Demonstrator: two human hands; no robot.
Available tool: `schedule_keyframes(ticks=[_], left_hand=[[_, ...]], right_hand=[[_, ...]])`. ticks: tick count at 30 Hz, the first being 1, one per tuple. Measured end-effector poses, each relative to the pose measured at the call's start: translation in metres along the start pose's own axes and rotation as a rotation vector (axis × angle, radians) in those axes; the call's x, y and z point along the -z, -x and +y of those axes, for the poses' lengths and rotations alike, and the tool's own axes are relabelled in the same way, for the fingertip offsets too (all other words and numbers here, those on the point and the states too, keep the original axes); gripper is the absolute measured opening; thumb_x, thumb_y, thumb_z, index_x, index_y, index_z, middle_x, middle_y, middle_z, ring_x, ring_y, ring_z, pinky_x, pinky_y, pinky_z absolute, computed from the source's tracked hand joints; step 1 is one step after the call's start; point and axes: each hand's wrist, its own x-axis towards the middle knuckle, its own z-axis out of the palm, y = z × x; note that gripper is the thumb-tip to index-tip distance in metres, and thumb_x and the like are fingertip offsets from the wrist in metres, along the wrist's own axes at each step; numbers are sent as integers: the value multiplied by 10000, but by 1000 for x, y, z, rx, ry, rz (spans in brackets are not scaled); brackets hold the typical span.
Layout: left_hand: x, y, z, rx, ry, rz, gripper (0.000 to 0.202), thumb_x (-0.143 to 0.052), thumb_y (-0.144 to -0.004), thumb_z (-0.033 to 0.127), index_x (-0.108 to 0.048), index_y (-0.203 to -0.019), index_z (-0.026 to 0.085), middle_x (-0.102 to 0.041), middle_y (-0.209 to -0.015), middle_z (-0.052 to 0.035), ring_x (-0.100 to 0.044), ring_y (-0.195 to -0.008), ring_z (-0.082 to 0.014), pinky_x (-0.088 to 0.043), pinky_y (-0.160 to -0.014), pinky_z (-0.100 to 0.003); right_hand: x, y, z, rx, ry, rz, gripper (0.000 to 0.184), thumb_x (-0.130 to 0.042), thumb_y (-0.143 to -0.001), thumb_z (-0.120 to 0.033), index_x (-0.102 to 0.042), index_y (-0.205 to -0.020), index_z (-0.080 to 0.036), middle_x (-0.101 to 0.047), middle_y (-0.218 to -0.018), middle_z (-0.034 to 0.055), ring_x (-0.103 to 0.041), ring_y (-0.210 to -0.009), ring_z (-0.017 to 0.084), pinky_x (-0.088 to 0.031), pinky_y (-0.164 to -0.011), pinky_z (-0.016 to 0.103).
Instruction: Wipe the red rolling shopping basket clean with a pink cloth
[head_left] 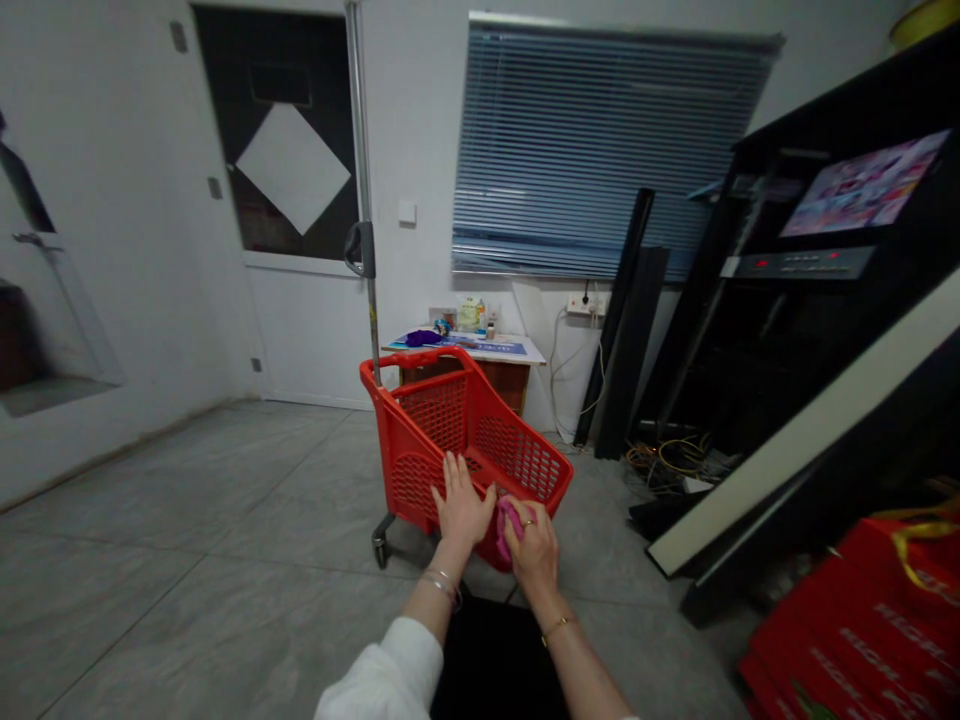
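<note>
A red plastic shopping cart (pixel 420 470) with lattice sides stands on the floor right in front of me. My left hand (pixel 461 510) lies on the cart's near rim, fingers stretched out and spread, palm down. Just to its right, my right hand (pixel 534 545) grips a bunched pink cloth (pixel 506 522) and presses it against the outside of the cart's near end. Part of the cloth is hidden under the fingers. A metal pole (pixel 364 180) with a grey handle rises beside the cart's push bar.
Behind the cart, a small table (pixel 532 350) by the wall carries bottles and a purple cloth (pixel 424 338). Long panels (pixel 810 430) lean against a black rack at right, near tangled cables (pixel 679 455). Red bags (pixel 862 620) stand at lower right. A door (pixel 300 330) is at back left.
</note>
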Motion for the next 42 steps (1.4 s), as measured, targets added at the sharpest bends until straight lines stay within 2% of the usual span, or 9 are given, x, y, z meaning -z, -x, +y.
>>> schedule_keyframes(ticks=[5, 8, 12, 18, 22, 28, 31, 38, 42], left_hand=[[7, -17, -23, -55, 30, -9, 767, -528, -830, 381, -319, -1459, -5, -168, -1588, -285, -170, -1486, -356, -202, -1193, -523], [6, -27, -32, -77, 48, -39, 750, -543, -799, 346, -355, -1431, -11, -155, -1590, -289, -165, -1480, -381, -212, -1191, -518], [4, -32, -40, -114, 61, -91, 721, -547, -797, 343, -383, -1421, 20, -141, -1603, -266, -142, -1483, -382, -218, -1189, -514], [23, -53, -62, -169, -17, -192, 678, -544, -820, 325, -412, -1415, 28, -166, -1598, -261, -150, -1486, -363, -228, -1189, -500], [36, -60, -71, -194, -89, -214, 588, -470, -877, 254, -418, -1426, 51, -233, -1590, -228, -162, -1494, -314, -202, -1199, -502], [27, -22, -74, -175, 54, -109, 519, -306, -929, 134, -458, -1425, 152, -363, -1560, -142, -178, -1497, -247, -310, -1156, -518], [29, -10, -79, -183, 74, -121, 597, -316, -883, 64, -418, -1456, 196, -330, -1579, -110, -213, -1490, -222, -292, -1164, -539], [33, -14, -70, -222, 12, -146, 578, -332, -877, 58, -439, -1438, 150, -348, -1570, -114, -210, -1490, -225, -241, -1196, -514], [32, -18, -76, -217, -15, -142, 639, -345, -831, 21, -407, -1458, 124, -332, -1578, -112, -189, -1495, -232, -250, -1198, -494]], right_hand=[[51, -38, 11, -178, 6, 205, 357, -455, -951, -394, -660, -1188, -222, -580, -1115, 92, -602, -971, 190, -495, -875, 337], [70, -66, 22, -96, 83, 180, 370, -477, -941, -408, -667, -1194, -217, -586, -1128, 103, -579, -1008, 213, -474, -917, 376], [44, -70, 22, 191, 72, -251, 284, -515, -934, -355, -707, -1106, -237, -644, -1038, 80, -581, -1000, 201, -456, -925, 354], [3, -46, -3, 154, 118, -527, 276, -475, -971, -401, -692, -1082, -274, -660, -1005, 43, -617, -920, 159, -436, -837, 276], [-4, -41, -28, 215, 152, -508, 368, -506, -947, -488, -620, -1229, -283, -632, -1060, 64, -597, -972, 187, -426, -836, 294], [-33, -30, -58, 212, 156, -439, 310, -519, -941, -347, -615, -1228, -280, -616, -1083, 68, -577, -936, 196, -421, -837, 320], [-34, -31, -45, 192, 113, -413, 296, -534, -920, -317, -641, -1193, -277, -618, -1078, 66, -573, -940, 196, -424, -854, 317], [-3, -54, 30, 81, 119, -354, 284, -510, -875, -261, -704, -1081, -236, -643, -1034, 60, -568, -899, 178, -451, -872, 312], [-2, -54, 24, 90, 130, -364, 267, -508, -877, -266, -713, -1047, -250, -650, -999, 49, -563, -880, 168, -442, -868, 302]])
